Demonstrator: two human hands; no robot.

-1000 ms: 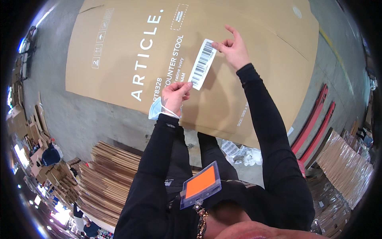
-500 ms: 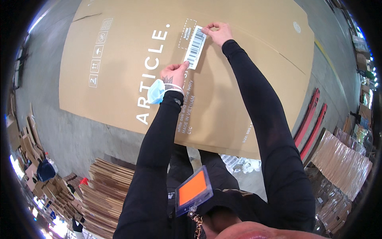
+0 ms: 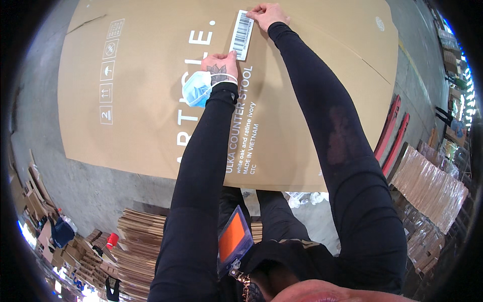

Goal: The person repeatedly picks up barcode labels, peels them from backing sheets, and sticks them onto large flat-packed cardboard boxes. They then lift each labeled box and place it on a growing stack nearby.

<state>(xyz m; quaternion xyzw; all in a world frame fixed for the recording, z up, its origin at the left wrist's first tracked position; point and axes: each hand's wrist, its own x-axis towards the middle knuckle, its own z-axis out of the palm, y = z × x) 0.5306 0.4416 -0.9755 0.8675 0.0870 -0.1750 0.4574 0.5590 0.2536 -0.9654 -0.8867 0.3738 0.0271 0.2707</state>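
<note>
A long white barcode label [image 3: 242,34] lies against a large brown cardboard box [image 3: 141,85] with white print and handling symbols. My left hand [image 3: 220,64] pinches the label's lower end. My right hand [image 3: 269,14] holds its upper end with the fingers pressed on the box. A blue face mask [image 3: 196,88] hangs from my left wrist. Both arms are in black sleeves.
Stacks of flattened cardboard [image 3: 136,251] sit at lower left. A red pallet jack [image 3: 392,133] and plastic-wrapped cardboard [image 3: 427,186] are at right. An orange badge [image 3: 232,240] hangs at my chest. Grey concrete floor [image 3: 95,186] surrounds the box.
Both hands have carried the label up and further along the box, from near the printed text to the upper part. The label now lies closer to the surface.
</note>
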